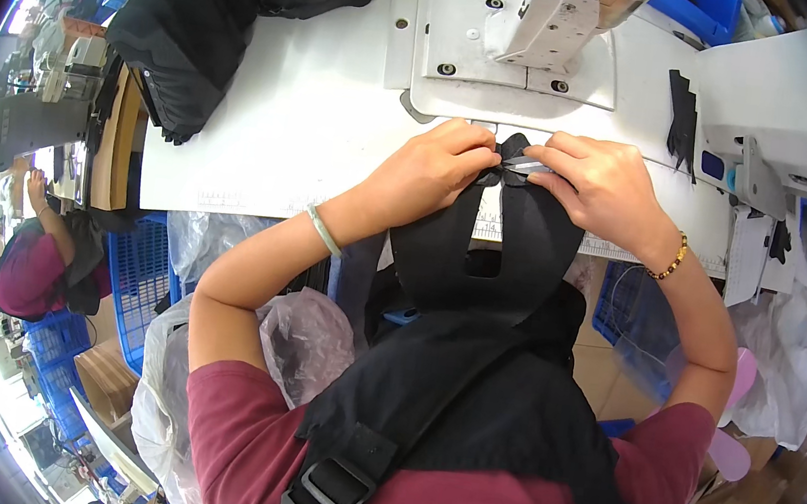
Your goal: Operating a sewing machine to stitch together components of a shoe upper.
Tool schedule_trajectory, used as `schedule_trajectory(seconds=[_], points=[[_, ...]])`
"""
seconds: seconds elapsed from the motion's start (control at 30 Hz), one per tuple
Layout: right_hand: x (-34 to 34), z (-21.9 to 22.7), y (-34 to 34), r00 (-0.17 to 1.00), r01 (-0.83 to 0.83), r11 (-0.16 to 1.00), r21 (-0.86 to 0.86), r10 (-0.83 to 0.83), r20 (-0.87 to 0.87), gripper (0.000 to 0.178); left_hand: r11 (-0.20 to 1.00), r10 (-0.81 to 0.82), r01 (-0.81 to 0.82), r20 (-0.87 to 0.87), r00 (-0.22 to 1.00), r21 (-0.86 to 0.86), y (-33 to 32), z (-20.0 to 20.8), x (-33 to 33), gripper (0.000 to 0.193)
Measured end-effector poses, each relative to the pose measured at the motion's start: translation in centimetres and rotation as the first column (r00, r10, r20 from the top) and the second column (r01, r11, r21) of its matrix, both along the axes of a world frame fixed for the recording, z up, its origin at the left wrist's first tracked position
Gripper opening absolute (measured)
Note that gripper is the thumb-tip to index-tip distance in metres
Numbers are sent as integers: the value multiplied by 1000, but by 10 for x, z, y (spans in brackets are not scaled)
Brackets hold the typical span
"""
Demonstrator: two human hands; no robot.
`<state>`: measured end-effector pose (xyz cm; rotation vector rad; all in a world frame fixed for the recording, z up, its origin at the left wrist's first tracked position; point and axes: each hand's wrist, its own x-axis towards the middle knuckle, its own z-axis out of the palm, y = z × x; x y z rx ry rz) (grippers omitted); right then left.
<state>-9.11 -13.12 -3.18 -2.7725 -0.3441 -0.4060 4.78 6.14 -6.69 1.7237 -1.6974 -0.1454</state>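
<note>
Where your white worktable [283,126] ends, a black fabric piece [423,254] hangs across the edge; your left hand [434,168] pinches its top, your right hand [608,186], nearly closed, grips a slim silvery tool [525,166] that, if sharp, could slip and nick it

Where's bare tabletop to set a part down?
Biggest patch: white tabletop between the black bag-like item and the left hand. Narrower strip: between the white machine's plate and the black strips. Crowded: middle of the front edge, where left and right hand meet at the black piece.
</note>
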Motion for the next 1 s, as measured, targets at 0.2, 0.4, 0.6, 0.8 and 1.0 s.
schedule_trajectory(seconds=[0.2,0.4,0.6,0.8,1.0], points=[[-6,0,13,998,50,975,-215,-43,37,12,1000,14,-14,9,1000,-3,0,0,-2,26],[-8,-6,14,994,98,983,-153,-103,-26,11,998,24,-22,-28,999,50,3,2,0,26],[-11,-7,8,995,92,996,9,-92,-29,16,998,9,-6,-41,999,57,4,4,1,27],[-10,-10,10,999,51,998,-28,-51,16,18,998,6,-3,-43,999,68,4,4,1,28],[-8,-11,13,998,58,993,-108,-55,31,16,999,4,-3,-43,999,37,4,3,1,29]])
